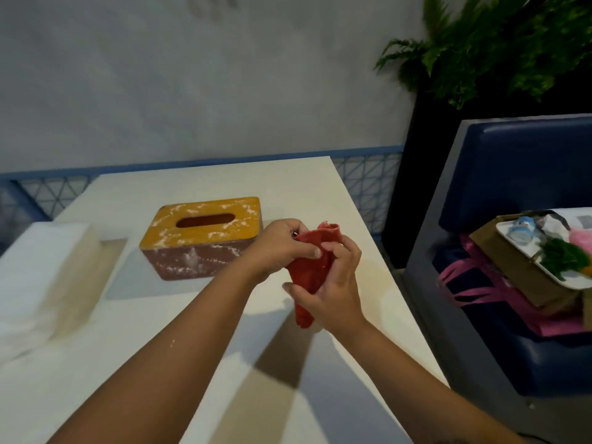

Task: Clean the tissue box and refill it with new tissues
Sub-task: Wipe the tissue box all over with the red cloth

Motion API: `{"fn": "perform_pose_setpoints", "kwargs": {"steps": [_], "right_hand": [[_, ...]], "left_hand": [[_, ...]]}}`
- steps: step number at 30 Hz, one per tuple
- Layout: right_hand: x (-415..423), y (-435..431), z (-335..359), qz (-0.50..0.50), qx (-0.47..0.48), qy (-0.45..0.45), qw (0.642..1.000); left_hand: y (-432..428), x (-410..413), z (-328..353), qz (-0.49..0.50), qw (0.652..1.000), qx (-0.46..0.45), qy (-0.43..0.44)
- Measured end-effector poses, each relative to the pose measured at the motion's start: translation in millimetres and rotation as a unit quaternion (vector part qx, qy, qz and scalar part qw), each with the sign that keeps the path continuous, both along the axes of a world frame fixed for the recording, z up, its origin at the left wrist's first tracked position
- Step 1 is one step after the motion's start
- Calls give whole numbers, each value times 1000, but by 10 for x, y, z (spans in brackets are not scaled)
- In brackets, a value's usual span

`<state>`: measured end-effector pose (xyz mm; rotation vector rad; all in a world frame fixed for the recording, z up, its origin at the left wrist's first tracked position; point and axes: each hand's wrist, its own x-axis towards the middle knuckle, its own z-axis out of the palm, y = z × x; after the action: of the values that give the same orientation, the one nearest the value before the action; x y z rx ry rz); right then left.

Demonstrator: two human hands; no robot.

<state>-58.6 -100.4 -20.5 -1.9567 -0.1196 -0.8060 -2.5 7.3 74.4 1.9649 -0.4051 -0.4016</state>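
Far left: a white block (41, 251) sits on the table (288, 187). It is blurred; possibly the new tissues, cannot confirm.

Left of centre: the tissue box (201, 238) stands upright on the table with its lid on. White powder is smeared over the yellow top, around the slot and down the near brown side. The slot looks dark, with no tissue showing.

Centre: the left hand (282, 248) has its fingers curled and pinches the upper edge of a red cloth (315, 267). The right hand (333, 293) is curled round the lower part of the cloth, which hangs bunched between the two hands, above the table.

Step, as judged: readying the cloth; wiping not yet begun.

Method notes:
- Fold the cloth to a flat pad so a clean face meets the lid.
- Steady the box with the left hand, since a light box would likely slide.
- Stroke away from the slot so powder does not fall inside.
- Wipe the top first, then the sides.

Position: the box lies just left of the left hand, near but not touching. Its right end is closest to the knuckles.

Right: a blue seat (512, 347) holds bags and a tray, apart from the work.
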Motion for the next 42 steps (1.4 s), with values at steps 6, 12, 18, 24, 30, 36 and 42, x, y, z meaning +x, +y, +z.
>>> {"fn": "perform_pose_setpoints", "kwargs": {"steps": [6,12,18,24,30,36,42], "right_hand": [[157,348,198,43,95,13,994],[408,588,384,26,387,193,901],[650,737,642,-36,332,209,919],[907,999,802,-162,-125,233,951],[1003,1212,812,-175,-347,279,878],[1076,1304,803,-205,-357,314,855],[974,1472,772,-168,-440,298,830]], "left_hand": [[400,-2,176,64,997,-31,4],[1328,306,103,108,957,149,-226],[2047,758,-133,34,882,326,-340],[2226,1067,-299,-65,860,348,-368],[2238,1173,-375,-71,860,305,-403],[2227,1190,-426,-51,847,294,-440],[2238,1216,-449,-51,849,284,-443]]}}
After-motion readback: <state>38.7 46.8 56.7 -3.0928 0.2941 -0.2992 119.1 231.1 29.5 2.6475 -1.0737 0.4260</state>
